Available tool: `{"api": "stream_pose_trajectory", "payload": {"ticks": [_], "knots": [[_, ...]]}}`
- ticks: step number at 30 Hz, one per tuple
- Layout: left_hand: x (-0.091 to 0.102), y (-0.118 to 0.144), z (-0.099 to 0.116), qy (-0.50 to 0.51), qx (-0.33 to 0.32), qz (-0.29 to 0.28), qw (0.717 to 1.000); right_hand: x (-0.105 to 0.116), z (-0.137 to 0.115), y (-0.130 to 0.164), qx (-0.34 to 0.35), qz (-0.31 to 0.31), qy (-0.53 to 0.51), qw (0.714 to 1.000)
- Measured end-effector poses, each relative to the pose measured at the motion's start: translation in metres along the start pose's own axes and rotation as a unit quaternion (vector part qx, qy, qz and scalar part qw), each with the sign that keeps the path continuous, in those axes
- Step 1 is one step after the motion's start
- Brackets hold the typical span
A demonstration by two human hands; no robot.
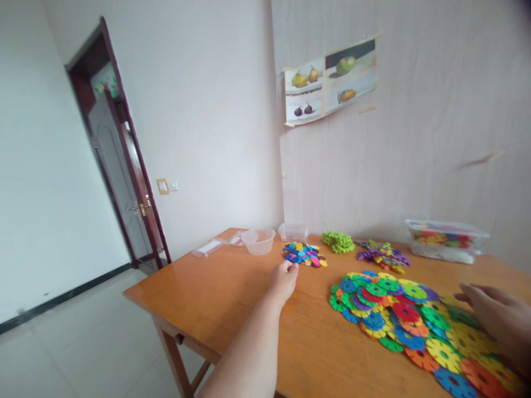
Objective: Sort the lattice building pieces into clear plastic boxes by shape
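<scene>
No writing or brand can be read anywhere in the head view; the fruit poster (331, 80) on the wall shows only pictures, four panels of them. My left hand (284, 278) is stretched out over the wooden table (215, 293), fingers curled in with the tips pinched at the near edge of the small pile of mixed discs (305, 254), though I cannot tell whether a disc is actually between them. My right hand (495, 318) lies flat and slack, palm down, on the right part of the large spread of coloured discs (415, 323), gripping nothing. I count four groups of discs on the table: the small mixed pile at my left fingertips, the large spread between my two hands, a green stack (337, 241) beyond the small pile, and a purple-and-yellow heap (382, 255) just right of that stack. Beyond my left hand and slightly left stands one clear bowl (258, 241), with one flat clear lid (209, 246) farther left. One clear box of pieces (446, 239) sits beyond my right hand, near the wall. One dark door (124, 166) stands open far to the left.
</scene>
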State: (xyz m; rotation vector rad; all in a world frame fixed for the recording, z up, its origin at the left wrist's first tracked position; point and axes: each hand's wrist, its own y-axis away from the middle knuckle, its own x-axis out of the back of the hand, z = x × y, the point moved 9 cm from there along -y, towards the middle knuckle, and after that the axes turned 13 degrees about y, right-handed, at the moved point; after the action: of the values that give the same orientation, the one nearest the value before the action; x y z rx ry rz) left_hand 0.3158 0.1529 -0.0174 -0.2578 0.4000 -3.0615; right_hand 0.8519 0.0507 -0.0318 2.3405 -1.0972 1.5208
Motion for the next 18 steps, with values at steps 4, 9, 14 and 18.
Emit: {"api": "stream_pose_trajectory", "payload": {"ticks": [4, 9, 14, 18], "knots": [[0.001, 0.000, 0.002, -0.011, -0.006, -0.001, 1.000, 0.004, -0.014, 0.016, -0.017, -0.060, -0.054, 0.997], [0.003, 0.003, 0.008, -0.024, -0.015, -0.001, 1.000, 0.008, -0.019, 0.022, -0.033, -0.063, -0.060, 0.996], [0.003, 0.004, 0.012, -0.033, -0.024, -0.005, 0.999, 0.015, -0.028, 0.029, -0.025, -0.045, -0.067, 0.996], [0.003, 0.003, 0.015, -0.040, -0.029, -0.009, 0.999, 0.019, -0.033, 0.035, -0.019, -0.031, -0.064, 0.997]]}}
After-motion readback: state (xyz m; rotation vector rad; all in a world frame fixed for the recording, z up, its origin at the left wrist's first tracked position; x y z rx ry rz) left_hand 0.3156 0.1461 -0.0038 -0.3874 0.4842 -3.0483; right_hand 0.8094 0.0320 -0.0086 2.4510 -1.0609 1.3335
